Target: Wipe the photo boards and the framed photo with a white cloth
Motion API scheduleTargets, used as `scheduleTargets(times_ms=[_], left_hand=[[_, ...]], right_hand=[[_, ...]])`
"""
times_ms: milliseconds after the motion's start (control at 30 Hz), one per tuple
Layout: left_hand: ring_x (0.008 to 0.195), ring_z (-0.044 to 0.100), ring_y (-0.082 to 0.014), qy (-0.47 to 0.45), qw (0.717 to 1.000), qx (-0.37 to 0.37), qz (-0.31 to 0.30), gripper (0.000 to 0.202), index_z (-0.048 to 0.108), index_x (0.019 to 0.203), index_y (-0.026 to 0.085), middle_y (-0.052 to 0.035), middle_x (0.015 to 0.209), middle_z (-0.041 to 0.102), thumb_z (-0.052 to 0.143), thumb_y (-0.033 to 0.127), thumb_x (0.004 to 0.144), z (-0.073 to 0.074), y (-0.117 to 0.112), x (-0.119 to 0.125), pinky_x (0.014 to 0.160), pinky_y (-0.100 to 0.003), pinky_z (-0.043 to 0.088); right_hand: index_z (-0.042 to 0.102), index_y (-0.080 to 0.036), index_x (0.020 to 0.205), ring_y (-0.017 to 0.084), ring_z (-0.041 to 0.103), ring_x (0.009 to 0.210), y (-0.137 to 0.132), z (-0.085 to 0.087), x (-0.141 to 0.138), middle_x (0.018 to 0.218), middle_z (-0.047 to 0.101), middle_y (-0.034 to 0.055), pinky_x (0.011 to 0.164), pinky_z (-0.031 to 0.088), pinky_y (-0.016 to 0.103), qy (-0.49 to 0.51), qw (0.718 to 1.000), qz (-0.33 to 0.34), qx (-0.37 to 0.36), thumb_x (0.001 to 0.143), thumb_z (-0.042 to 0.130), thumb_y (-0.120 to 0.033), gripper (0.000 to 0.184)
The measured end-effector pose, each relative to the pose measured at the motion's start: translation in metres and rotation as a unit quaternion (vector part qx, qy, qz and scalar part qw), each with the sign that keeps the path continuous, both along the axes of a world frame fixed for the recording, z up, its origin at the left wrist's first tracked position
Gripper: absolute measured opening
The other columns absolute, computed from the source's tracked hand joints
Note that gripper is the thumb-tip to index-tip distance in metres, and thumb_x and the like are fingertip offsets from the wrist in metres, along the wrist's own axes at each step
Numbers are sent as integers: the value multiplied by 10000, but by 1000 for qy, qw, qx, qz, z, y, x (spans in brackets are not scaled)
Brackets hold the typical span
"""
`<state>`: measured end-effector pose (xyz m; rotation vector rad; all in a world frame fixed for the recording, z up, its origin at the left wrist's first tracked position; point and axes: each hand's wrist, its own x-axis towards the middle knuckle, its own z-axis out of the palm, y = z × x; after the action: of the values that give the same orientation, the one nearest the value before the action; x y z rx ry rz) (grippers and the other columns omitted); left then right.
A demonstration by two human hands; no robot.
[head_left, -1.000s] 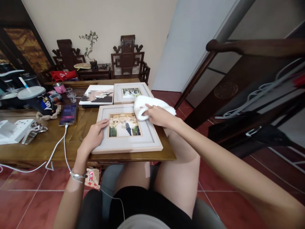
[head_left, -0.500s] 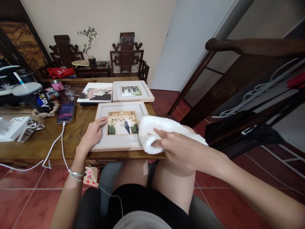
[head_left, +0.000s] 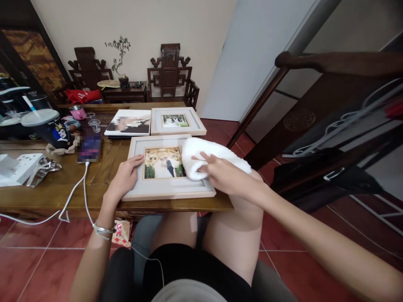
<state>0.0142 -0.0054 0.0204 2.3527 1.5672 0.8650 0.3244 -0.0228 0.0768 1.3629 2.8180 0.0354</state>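
Note:
A pale wooden picture frame [head_left: 163, 191] with a wedding photo lies flat at the near edge of the wooden table [head_left: 44, 193]. My left hand [head_left: 126, 178] rests on the frame's left border, fingers lying flat on it. My right hand [head_left: 222, 174] presses a white fluffy cloth [head_left: 201, 153] onto the frame's right side, fingers curled over the cloth.
A second framed photo [head_left: 174, 121] and an unframed print [head_left: 129, 123] lie behind. A phone [head_left: 90, 149] with a white cable [head_left: 74, 195], a power strip [head_left: 17, 167], cups and a mug sit left. Dark wooden chairs stand at the wall; a wooden rack stands right.
My right hand swept the cloth from the frame's top right corner down to its lower right, then back up onto the right border. My left hand stayed put.

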Motion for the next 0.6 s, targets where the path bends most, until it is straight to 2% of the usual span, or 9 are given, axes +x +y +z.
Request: scheduleTargets(times_ms=[133, 233, 333, 433, 600], left_hand=[[1274, 544, -218, -1, 1000, 3, 4, 530, 663, 1214, 111, -81, 1337, 610, 359, 58, 784, -1, 0, 1, 1153, -394, 362], [1265, 551, -218, -7, 1000, 0, 7, 530, 670, 1207, 125, -69, 1327, 620, 367, 61, 777, 0, 0, 2, 1151, -393, 363], [1251, 565, -211, -20, 1000, -5, 17, 525, 679, 1194, 143, -53, 1313, 632, 371, 64, 777, 1, -1, 3, 1152, -386, 362], [1249, 566, -210, -27, 999, -7, 21, 514, 683, 1185, 124, -67, 1313, 631, 368, 67, 782, 2, -1, 4, 1154, -375, 354], [1246, 567, -212, -41, 999, -6, 18, 524, 698, 1159, 143, -50, 1298, 643, 357, 62, 770, 4, -3, 5, 1143, -375, 363]], right_hand=[[739, -193, 942, 286, 436, 1347, -42, -2, 13, 1401, 541, 102, 982, 469, 397, 36, 999, 11, -19, 652, 413, 48, 499], [740, -208, 920, 292, 454, 1327, -58, 1, 10, 1350, 573, 105, 961, 470, 399, 40, 999, 4, -25, 642, 418, 33, 489], [741, -198, 920, 292, 500, 1267, -56, 10, -7, 1173, 651, 128, 937, 459, 388, 33, 998, 31, -47, 650, 416, 23, 476], [740, -165, 928, 278, 588, 1100, -45, 19, -37, 986, 683, 142, 864, 455, 352, 22, 995, 59, -81, 667, 414, 19, 456], [719, -151, 866, 244, 620, 883, -26, 21, -93, 905, 685, 132, 689, 407, 291, 18, 980, 160, -114, 683, 444, 3, 364]])
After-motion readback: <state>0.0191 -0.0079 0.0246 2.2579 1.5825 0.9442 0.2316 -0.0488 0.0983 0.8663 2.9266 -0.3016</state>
